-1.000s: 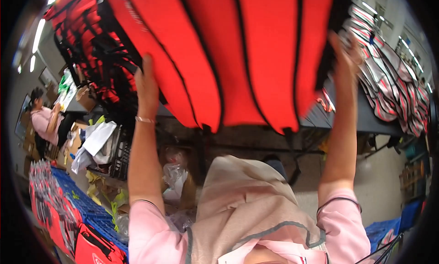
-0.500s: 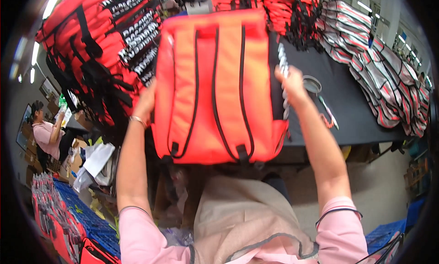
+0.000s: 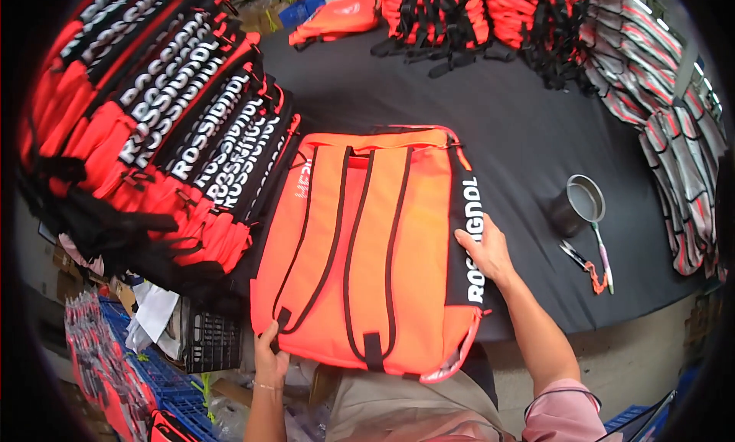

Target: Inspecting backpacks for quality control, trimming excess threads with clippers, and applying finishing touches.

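An orange-red backpack (image 3: 429,235) lies on the black-covered table, its padded shoulder straps facing up and its lower end reaching the near edge. My left hand (image 3: 269,355) is closed on its lower left corner, beside a black strap end. At the right side my right hand (image 3: 488,252) grips the black side panel with white lettering. The thumb lies on the panel; the other fingers are partly hidden at the far side of that edge.
On the left rises a tall stack of red and black backpacks (image 3: 176,158). A dark metal cup (image 3: 568,211), small snips (image 3: 574,254) and a slim pen-like tool (image 3: 603,262) sit on the table (image 3: 528,128) to the right. Grey bags (image 3: 674,174) are piled beyond them.
The backpack has come down from a raised position onto the table. My left hand has slid down to its lower corner; my right hand still holds the right side.
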Demonstrator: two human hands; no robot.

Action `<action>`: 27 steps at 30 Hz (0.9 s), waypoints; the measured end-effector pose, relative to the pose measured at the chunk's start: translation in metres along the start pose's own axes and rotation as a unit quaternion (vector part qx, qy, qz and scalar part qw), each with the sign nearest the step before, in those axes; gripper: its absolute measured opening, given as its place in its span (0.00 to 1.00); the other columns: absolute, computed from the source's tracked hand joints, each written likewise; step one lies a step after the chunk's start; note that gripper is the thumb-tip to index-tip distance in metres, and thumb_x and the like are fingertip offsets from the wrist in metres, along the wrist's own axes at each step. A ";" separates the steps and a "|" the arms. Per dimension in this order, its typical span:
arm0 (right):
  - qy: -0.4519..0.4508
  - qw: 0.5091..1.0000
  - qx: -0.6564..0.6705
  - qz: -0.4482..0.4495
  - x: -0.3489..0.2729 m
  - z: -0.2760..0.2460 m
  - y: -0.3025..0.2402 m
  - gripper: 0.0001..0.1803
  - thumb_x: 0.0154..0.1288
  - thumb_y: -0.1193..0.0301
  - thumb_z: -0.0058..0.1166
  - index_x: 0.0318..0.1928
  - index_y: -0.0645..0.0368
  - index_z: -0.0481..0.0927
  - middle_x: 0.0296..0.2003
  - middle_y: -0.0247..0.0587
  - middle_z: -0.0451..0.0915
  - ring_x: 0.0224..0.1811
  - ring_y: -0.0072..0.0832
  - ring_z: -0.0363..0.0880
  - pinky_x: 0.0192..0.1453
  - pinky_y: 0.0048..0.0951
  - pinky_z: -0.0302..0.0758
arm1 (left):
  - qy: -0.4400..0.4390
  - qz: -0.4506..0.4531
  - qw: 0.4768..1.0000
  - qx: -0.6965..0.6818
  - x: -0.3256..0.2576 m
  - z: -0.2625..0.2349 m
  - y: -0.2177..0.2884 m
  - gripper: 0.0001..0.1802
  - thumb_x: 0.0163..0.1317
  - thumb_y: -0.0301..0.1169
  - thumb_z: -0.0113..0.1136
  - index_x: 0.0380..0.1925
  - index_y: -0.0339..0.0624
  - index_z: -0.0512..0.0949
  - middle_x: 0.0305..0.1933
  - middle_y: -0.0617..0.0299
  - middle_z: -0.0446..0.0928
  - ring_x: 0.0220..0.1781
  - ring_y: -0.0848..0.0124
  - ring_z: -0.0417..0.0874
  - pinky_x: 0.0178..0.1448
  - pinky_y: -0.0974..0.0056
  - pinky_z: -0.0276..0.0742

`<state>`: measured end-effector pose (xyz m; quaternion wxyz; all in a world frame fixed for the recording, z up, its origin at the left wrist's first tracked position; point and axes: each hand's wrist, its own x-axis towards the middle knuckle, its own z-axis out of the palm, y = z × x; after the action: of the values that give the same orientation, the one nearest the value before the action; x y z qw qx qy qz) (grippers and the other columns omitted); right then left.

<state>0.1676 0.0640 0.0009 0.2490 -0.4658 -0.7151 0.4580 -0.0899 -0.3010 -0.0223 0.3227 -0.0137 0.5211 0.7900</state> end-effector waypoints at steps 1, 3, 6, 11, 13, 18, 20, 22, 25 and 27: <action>0.009 1.000 0.023 -0.006 0.001 0.002 0.003 0.24 0.60 0.62 0.63 0.49 0.68 0.74 0.36 0.49 0.84 0.37 0.35 0.84 0.44 0.34 0.78 | 0.012 -0.007 1.000 0.006 -0.003 0.008 0.002 0.27 0.60 0.25 0.64 0.60 0.42 0.71 0.57 0.59 0.78 0.57 0.62 0.80 0.60 0.51 0.78; 0.003 0.999 0.033 0.013 -0.001 -0.001 -0.004 0.22 0.61 0.64 0.62 0.49 0.66 0.74 0.33 0.46 0.84 0.34 0.33 0.83 0.43 0.33 0.77 | 0.042 0.007 0.995 0.092 -0.017 0.022 0.012 0.27 0.59 0.24 0.63 0.60 0.41 0.71 0.55 0.57 0.78 0.57 0.61 0.80 0.60 0.53 0.79; -0.008 0.999 0.033 0.036 0.003 -0.001 -0.007 0.20 0.61 0.66 0.61 0.49 0.66 0.74 0.32 0.46 0.83 0.34 0.33 0.83 0.43 0.33 0.77 | 0.106 0.008 0.986 0.126 -0.030 0.045 0.027 0.27 0.56 0.20 0.64 0.58 0.36 0.71 0.54 0.55 0.78 0.55 0.62 0.81 0.60 0.55 0.79; 0.008 0.995 0.070 0.075 0.003 0.005 -0.006 0.18 0.60 0.72 0.59 0.49 0.68 0.76 0.34 0.40 0.82 0.35 0.23 0.77 0.43 0.29 0.75 | 0.024 0.055 0.973 0.224 -0.030 0.109 0.103 0.32 0.53 0.19 0.66 0.60 0.32 0.70 0.57 0.56 0.77 0.56 0.65 0.80 0.63 0.61 0.74; 0.032 0.986 0.125 0.107 -0.002 -0.001 -0.027 0.18 0.61 0.73 0.58 0.50 0.68 0.76 0.36 0.37 0.82 0.35 0.25 0.78 0.44 0.30 0.76 | -0.083 0.105 0.949 0.285 -0.016 0.157 0.144 0.34 0.53 0.19 0.67 0.62 0.31 0.69 0.59 0.56 0.77 0.58 0.68 0.79 0.64 0.62 0.73; 0.068 0.966 0.221 0.117 0.031 -0.048 -0.070 0.09 0.58 0.72 0.62 0.39 0.56 0.79 0.22 0.21 0.68 0.17 0.12 0.61 0.17 0.20 0.56 | -0.279 0.169 0.891 0.316 0.000 0.285 0.243 0.33 0.58 0.25 0.67 0.63 0.32 0.69 0.52 0.62 0.77 0.51 0.76 0.78 0.59 0.68 0.74; 0.100 0.960 0.239 0.108 0.051 -0.080 -0.090 0.06 0.56 0.69 0.62 0.30 0.49 0.77 0.20 0.20 0.65 0.15 0.10 0.55 0.17 0.20 0.46 | -0.343 0.199 0.859 0.324 0.012 0.325 0.272 0.10 0.59 0.28 0.66 0.40 0.37 0.79 0.35 0.69 0.75 0.36 0.83 0.72 0.41 0.72 0.70; 0.112 0.965 0.235 -0.010 0.065 -0.108 -0.115 0.08 0.61 0.64 0.59 0.28 0.49 0.75 0.25 0.17 0.65 0.27 0.12 0.57 0.30 0.23 0.54 | -0.343 0.245 0.843 0.334 0.019 0.364 0.299 0.08 0.56 0.29 0.67 0.29 0.37 0.78 0.24 0.70 0.73 0.28 0.82 0.70 0.32 0.69 0.70; 0.116 0.934 0.277 -0.195 0.084 -0.144 -0.167 0.07 0.70 0.67 0.53 0.36 0.56 0.79 0.33 0.21 0.72 0.36 0.14 0.66 0.43 0.22 0.66 | -0.358 0.330 0.822 0.294 0.000 0.411 0.356 0.11 0.50 0.29 0.72 0.26 0.33 0.81 0.24 0.62 0.78 0.27 0.76 0.76 0.34 0.65 0.77; 0.102 0.902 0.326 -0.265 0.103 -0.169 -0.200 0.14 0.74 0.66 0.50 0.48 0.64 0.81 0.44 0.29 0.79 0.45 0.18 0.75 0.55 0.23 0.69 | -0.405 0.342 0.802 0.276 -0.023 0.422 0.412 0.08 0.53 0.25 0.70 0.30 0.31 0.83 0.34 0.57 0.85 0.35 0.71 0.86 0.44 0.65 0.85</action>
<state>0.1672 0.1985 0.2481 0.5710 -0.1959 -0.5931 0.5327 -0.1554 -0.0641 0.5141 0.2036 0.5759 0.5099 0.6057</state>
